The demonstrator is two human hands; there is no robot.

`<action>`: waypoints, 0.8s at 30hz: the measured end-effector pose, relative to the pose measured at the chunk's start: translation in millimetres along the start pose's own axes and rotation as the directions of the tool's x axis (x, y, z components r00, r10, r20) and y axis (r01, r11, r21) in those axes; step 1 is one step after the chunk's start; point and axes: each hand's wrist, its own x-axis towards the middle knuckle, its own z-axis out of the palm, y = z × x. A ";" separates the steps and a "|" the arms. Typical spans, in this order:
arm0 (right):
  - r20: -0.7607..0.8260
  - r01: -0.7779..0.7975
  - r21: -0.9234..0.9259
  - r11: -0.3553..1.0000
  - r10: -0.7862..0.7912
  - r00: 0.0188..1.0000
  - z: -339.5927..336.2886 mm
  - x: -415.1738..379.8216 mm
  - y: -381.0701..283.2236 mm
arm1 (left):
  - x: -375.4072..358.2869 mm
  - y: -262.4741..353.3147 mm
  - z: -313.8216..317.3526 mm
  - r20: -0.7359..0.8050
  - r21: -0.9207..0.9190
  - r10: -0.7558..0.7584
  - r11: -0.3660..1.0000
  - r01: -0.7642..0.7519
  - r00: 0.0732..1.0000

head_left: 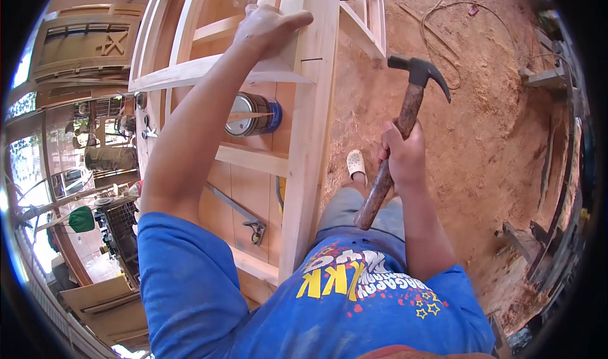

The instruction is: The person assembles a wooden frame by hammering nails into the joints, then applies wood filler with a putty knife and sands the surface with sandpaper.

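Observation:
My right hand [405,150] is wrapped around the dark wooden handle of a claw hammer [415,93], held up over the dirt floor with its black head pointing away from me. My left hand [272,30] grips the light wooden frame [310,118] near its far end, thumb stretched across the wide rail. Part of those left fingers is hidden behind the wood. Below my left forearm, a metal can [247,126] with a blue rim lies inside the frame. A combination square [237,208] rests nearer to me on the boards.
A cable [427,26] loops over the dirt floor [481,137] at the far right. Another slatted wooden frame [367,17] stands beyond the rail. Wooden pieces [519,245] lie at the right edge. Shelves, tools and a green cloth [81,220] fill the left side.

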 end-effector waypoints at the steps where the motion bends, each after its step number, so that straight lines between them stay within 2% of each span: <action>1: 0.002 0.003 -0.010 1.000 -0.003 1.000 -5.1 -1.5 1.3 | 0.1 2.4 -2.3 0.047 -0.001 -0.040 0.999 0.040 0.998; 3: 0.001 0.008 -0.033 0.999 -0.008 1.000 -13.2 -3.0 4.1 | 2.0 7.5 -6.7 0.145 0.001 -0.117 0.993 0.118 0.982; 6: 0.026 -0.011 0.012 1.000 0.010 1.000 -10.3 -7.7 -2.3 | -0.7 11.5 -12.2 0.191 0.012 -0.110 0.994 0.110 0.975; 9: 0.101 0.013 0.151 0.988 -0.028 0.994 8.4 -15.1 -10.8 | -6.0 12.7 -7.8 0.084 0.023 -0.102 0.995 0.100 0.991; 12: 0.110 0.086 0.364 0.927 -0.135 0.985 37.3 -31.0 5.1 | 1.3 0.3 6.2 0.002 -0.038 -0.002 0.999 0.002 1.000; 13: 0.177 0.077 0.344 0.936 -0.145 0.973 38.2 -32.5 10.5 | 2.1 0.3 7.5 -0.001 -0.020 -0.006 1.000 0.006 1.000; 15: 0.247 -0.008 0.275 0.961 -0.063 0.967 36.1 -35.3 -1.1 | 1.5 1.5 7.2 -0.008 0.019 -0.014 1.000 0.015 1.000; 17: 0.265 -0.048 0.280 0.959 -0.029 0.964 39.5 -36.8 -3.9 | 3.0 3.1 3.3 0.094 0.065 -0.063 0.996 0.057 0.994; 20: 0.186 0.102 0.290 0.952 -0.161 0.969 44.9 -36.0 -2.6 | 7.1 3.5 0.0 0.180 0.097 -0.058 0.994 0.041 0.982; 21: 0.191 0.097 0.294 0.951 -0.158 0.969 45.4 -36.0 -2.9 | 6.7 1.3 0.3 0.201 0.101 -0.045 0.995 0.025 0.979; 24: 0.218 0.083 0.281 0.956 -0.148 0.965 43.7 -31.6 -6.7 | 11.2 -10.0 10.7 0.123 0.139 0.023 0.990 -0.040 0.992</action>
